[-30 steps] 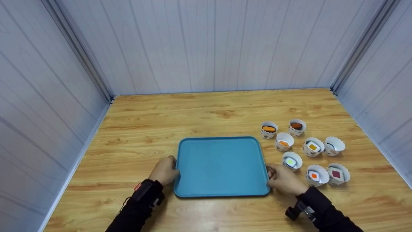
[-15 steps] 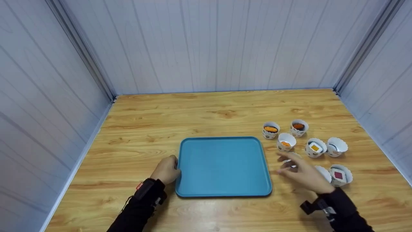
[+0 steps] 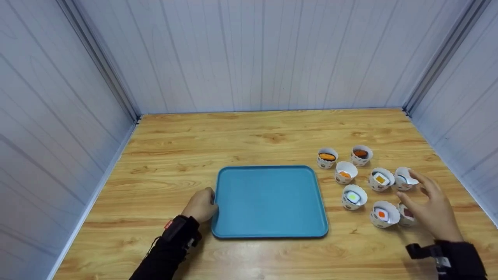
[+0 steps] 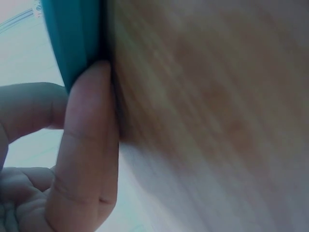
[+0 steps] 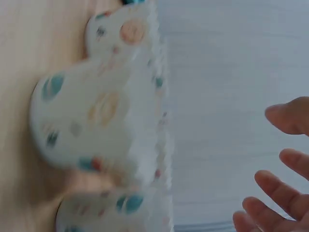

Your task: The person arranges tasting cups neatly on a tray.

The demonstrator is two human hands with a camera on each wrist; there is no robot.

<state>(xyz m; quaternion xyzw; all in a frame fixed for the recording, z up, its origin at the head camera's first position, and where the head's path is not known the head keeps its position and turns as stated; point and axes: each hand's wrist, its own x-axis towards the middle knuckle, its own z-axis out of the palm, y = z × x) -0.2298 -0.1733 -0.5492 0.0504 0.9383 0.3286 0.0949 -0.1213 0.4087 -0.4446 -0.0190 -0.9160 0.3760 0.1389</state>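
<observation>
From the head view, I see one teal-blue, flat rectangular tray with rounded corners [image 3: 268, 200] lying on one wood-grain table [image 3: 194, 144], right in front of the person. The left hand [image 3: 200, 206] grips its left edge. To the tray's right I count eight white, print-patterned paper cups with scalloped rims [image 3: 344, 180], all upright. Seven plainly hold one piece each: an orange oblong piece with a dark border [image 3: 327, 156], a reddish-brown oblong piece [image 3: 360, 153], a small orange piece [image 3: 344, 175], and four white blocks with coloured tops, in yellow [image 3: 381, 179], yellow-green [image 3: 353, 197], orange [image 3: 381, 214] and dark red [image 3: 407, 212], the last partly hidden by the right hand [image 3: 435, 208]. In the eighth, farthest right, I make out only a pale shape with a dark edge.

No cup is on the tray and none is in a hand, so I judge the work to be near its start: the tray looks settled, the handling of all eight cups looks left. The right hand hovers by the rightmost cups, thumb and forefinger well apart.

At the left wrist, two digits show, pinching the tray's rim.

At the right wrist, three cups show, blurred; the fingers are spread wide with nothing between them, apart from the cups.
</observation>
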